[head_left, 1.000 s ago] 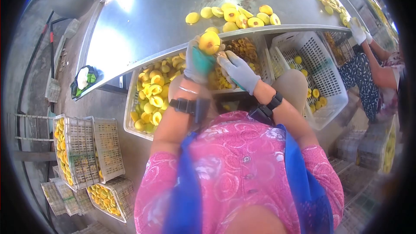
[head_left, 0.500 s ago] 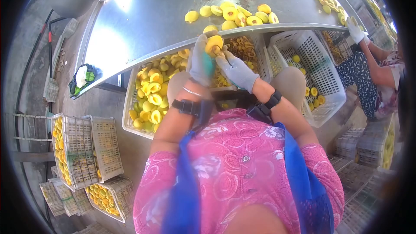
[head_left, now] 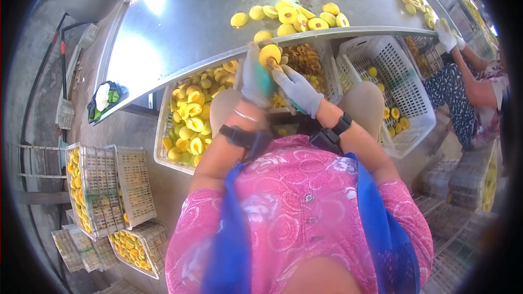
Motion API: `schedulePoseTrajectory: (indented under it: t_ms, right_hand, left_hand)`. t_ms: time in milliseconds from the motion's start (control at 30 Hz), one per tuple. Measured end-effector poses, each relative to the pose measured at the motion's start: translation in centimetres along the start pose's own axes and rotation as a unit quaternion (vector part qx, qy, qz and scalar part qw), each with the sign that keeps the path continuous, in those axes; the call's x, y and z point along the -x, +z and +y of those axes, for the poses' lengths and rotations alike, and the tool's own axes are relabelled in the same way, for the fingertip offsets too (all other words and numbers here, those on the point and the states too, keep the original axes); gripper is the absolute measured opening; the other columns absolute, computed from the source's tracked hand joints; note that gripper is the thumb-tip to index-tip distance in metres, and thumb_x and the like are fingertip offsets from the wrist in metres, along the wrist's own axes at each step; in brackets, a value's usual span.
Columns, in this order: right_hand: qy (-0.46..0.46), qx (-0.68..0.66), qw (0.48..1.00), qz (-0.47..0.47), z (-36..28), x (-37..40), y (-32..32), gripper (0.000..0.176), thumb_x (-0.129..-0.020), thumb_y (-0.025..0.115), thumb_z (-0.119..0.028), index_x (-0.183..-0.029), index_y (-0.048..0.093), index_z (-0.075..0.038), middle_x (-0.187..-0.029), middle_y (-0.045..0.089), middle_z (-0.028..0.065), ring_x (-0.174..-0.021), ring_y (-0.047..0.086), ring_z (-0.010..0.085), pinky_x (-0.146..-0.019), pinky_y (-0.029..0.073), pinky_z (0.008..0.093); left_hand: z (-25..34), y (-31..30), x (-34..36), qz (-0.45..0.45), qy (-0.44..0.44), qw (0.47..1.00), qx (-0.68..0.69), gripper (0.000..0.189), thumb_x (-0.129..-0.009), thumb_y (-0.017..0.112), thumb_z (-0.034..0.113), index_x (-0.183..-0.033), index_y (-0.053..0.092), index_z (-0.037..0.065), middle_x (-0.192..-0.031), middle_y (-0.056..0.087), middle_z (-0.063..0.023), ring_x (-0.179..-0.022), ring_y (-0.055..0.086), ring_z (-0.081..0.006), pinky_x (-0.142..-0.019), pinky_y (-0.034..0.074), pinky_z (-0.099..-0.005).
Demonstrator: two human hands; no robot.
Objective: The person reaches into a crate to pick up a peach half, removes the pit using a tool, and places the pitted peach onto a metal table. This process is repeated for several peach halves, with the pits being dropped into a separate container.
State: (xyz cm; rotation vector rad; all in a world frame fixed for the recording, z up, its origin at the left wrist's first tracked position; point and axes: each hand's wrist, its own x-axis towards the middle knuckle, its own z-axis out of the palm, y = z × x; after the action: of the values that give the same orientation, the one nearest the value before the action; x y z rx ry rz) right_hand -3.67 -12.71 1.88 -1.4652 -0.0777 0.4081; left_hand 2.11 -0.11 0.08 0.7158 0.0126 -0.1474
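Note:
My left hand point(head_left: 255, 79), in a grey and green glove and a little blurred, holds a yellow peach half point(head_left: 269, 54) by the table's front edge. My right hand point(head_left: 298, 88), gloved alike, is closed with its fingertips pinched against the lower edge of that fruit. Something brownish shows at those fingertips, too small to name. Beyond the hands, a group of peach halves point(head_left: 289, 15) lies on the metal table point(head_left: 190, 24), some with reddish hollows facing up. Under the edge, a crate point(head_left: 158, 149) full of peach halves stands to the left, and brown scraps point(head_left: 305, 62) lie behind my right hand.
A white crate point(head_left: 414, 111) with a few fruits stands right of my knee. Beyond it, a co-worker's gloved hand point(head_left: 445, 35) is at the table edge. Stacked crates point(head_left: 101, 190) of fruit stand at lower left. A green and white bundle point(head_left: 105, 98) lies at the table's left corner.
The peach half in my left hand has turned, its rounded yellow side now showing more. My right hand stays at its lower edge. The co-worker's hands have shifted slightly.

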Motion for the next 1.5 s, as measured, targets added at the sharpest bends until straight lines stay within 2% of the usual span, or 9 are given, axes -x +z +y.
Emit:
schedulePoseTrajectory:
  t_ms: [233, 500, 700, 967, 1033, 1200, 1233, 1400, 1500]
  right_hand:
    - [-0.049, 0.183, 0.982, -0.005, 0.9, -0.3, -0.8, 0.049, -0.105, 0.044, -0.045, -0.124, 0.054, -0.002, -0.077, 0.058, 0.0060, -0.049, 0.055, 0.0161, -0.042, 0.043, 0.0315]
    - [0.199, -0.283, 0.914, -0.213, 1.4, 0.9, -1.7, 0.032, -0.105, 0.050, -0.048, -0.104, 0.051, -0.015, -0.061, 0.037, -0.0061, -0.038, 0.031, 0.0026, -0.030, 0.026, 0.0225]
    - [0.211, -0.473, 0.786, -0.338, 3.5, 0.6, -1.8, 0.035, -0.108, 0.043, -0.046, -0.107, 0.049, -0.011, -0.063, 0.033, -0.0068, -0.038, 0.026, 0.0016, -0.029, 0.020, 0.0206]
    - [0.160, -0.566, 0.732, -0.344, 4.7, 0.3, -3.3, 0.037, -0.109, 0.039, -0.043, -0.106, 0.055, -0.009, -0.064, 0.030, -0.0080, -0.038, 0.022, 0.0015, -0.030, 0.016, 0.0211]
    - [0.137, -0.602, 0.712, -0.334, 6.2, -0.5, -4.2, 0.040, -0.109, 0.039, -0.043, -0.110, 0.060, -0.009, -0.065, 0.030, -0.0083, -0.039, 0.021, 0.0026, -0.031, 0.017, 0.0217]
    - [0.135, -0.576, 0.765, -0.254, 6.8, -1.3, -3.7, 0.043, -0.109, 0.039, -0.045, -0.111, 0.061, -0.008, -0.064, 0.033, -0.0075, -0.041, 0.027, 0.0045, -0.033, 0.022, 0.0229]
    - [0.143, -0.560, 0.780, -0.242, 6.9, -1.7, -3.5, 0.043, -0.109, 0.039, -0.045, -0.110, 0.061, -0.008, -0.064, 0.033, -0.0074, -0.041, 0.028, 0.0049, -0.033, 0.023, 0.0232]
    - [0.159, -0.527, 0.804, -0.226, 7.3, -2.2, -3.9, 0.043, -0.108, 0.040, -0.046, -0.109, 0.061, -0.009, -0.065, 0.039, -0.0059, -0.041, 0.031, 0.0059, -0.032, 0.025, 0.0240]
    - [0.166, -0.501, 0.833, -0.165, 7.2, -1.6, -4.4, 0.043, -0.108, 0.040, -0.047, -0.108, 0.061, -0.010, -0.065, 0.042, -0.0052, -0.041, 0.032, 0.0063, -0.032, 0.028, 0.0243]
  left_hand:
    - [1.0, 0.1, 0.6, -0.032, -0.034, 0.998, -0.052, 0.055, -0.103, 0.047, 0.053, -0.109, 0.064, 0.001, -0.103, 0.068, -0.0145, -0.094, 0.067, -0.0256, -0.081, 0.059, -0.0419]
    - [1.9, -0.5, 1.5, -0.088, -0.011, 0.959, -0.269, 0.068, -0.099, 0.049, 0.062, -0.096, 0.070, -0.003, -0.096, 0.071, -0.0161, -0.087, 0.069, -0.0243, -0.078, 0.059, -0.0380]
    - [1.5, -0.9, 2.0, -0.103, -0.053, 0.980, -0.161, 0.066, -0.101, 0.046, 0.060, -0.105, 0.067, -0.003, -0.102, 0.070, -0.0180, -0.089, 0.070, -0.0285, -0.081, 0.060, -0.0433]
    - [8.8, -6.3, 1.9, -0.007, -0.080, 0.996, -0.048, 0.058, -0.104, 0.047, 0.052, -0.108, 0.067, -0.002, -0.103, 0.070, -0.0155, -0.089, 0.068, -0.0286, -0.081, 0.059, -0.0414]
    - [13.4, -9.8, 3.1, 0.073, -0.016, 0.948, -0.308, 0.054, -0.103, 0.049, 0.048, -0.106, 0.069, -0.002, -0.102, 0.070, -0.0130, -0.088, 0.067, -0.0248, -0.080, 0.056, -0.0348]
    - [16.1, -10.2, 3.4, 0.190, 0.175, 0.643, -0.721, 0.035, -0.094, 0.062, 0.036, -0.115, 0.071, 0.009, -0.103, 0.070, -0.0116, -0.091, 0.068, -0.0221, -0.084, 0.053, -0.0359]
    - [14.6, -7.1, 3.4, 0.200, 0.115, 0.744, -0.627, 0.039, -0.093, 0.064, 0.037, -0.120, 0.068, 0.009, -0.109, 0.069, -0.0143, -0.106, 0.064, -0.0290, -0.094, 0.050, -0.0413]
    - [7.3, -5.7, -7.2, -0.055, 0.207, 0.588, -0.780, 0.040, -0.092, 0.063, 0.039, -0.126, 0.067, 0.019, -0.137, 0.058, -0.0178, -0.133, 0.049, -0.0342, -0.108, 0.043, -0.0436]
    - [5.6, -2.5, -11.0, -0.103, 0.037, 0.578, -0.809, 0.038, -0.091, 0.062, 0.039, -0.122, 0.069, 0.018, -0.134, 0.060, -0.0153, -0.126, 0.056, -0.0299, -0.104, 0.046, -0.0416]
